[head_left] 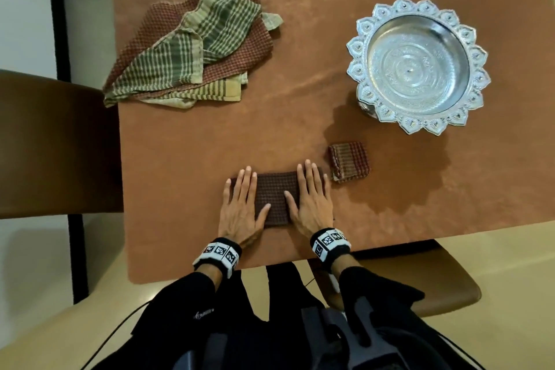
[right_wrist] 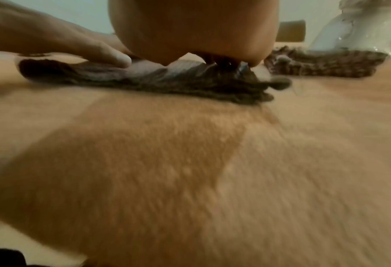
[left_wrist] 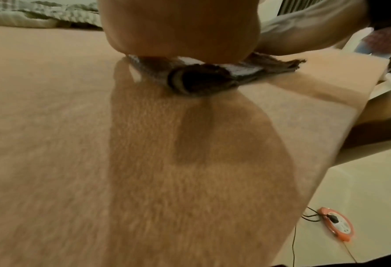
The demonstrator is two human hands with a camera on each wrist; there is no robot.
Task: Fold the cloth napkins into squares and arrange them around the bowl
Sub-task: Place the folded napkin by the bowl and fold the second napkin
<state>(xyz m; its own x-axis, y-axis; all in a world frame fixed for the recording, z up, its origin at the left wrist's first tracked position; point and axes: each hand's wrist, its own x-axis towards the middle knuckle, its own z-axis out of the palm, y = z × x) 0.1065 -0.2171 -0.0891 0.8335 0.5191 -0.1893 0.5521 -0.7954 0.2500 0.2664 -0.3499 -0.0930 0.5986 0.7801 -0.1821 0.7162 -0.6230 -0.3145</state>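
A dark brown checked napkin [head_left: 274,197], folded into a strip, lies near the table's front edge. My left hand [head_left: 241,204] presses flat on its left end and my right hand [head_left: 309,198] flat on its right end, fingers straight. The same napkin [left_wrist: 203,79] shows under my left palm in the left wrist view, and the napkin [right_wrist: 144,81] under my right palm in the right wrist view. A small folded red-and-tan napkin [head_left: 349,161] sits just right of my right hand, below the ornate silver bowl [head_left: 417,66]. Unfolded napkins [head_left: 192,51] lie heaped at the far left.
The table [head_left: 300,117] wears a brown felt-like cover. Brown chairs stand at the left [head_left: 54,147] and near right [head_left: 420,276]. An orange cable reel [left_wrist: 333,224] lies on the floor beside the table's edge.
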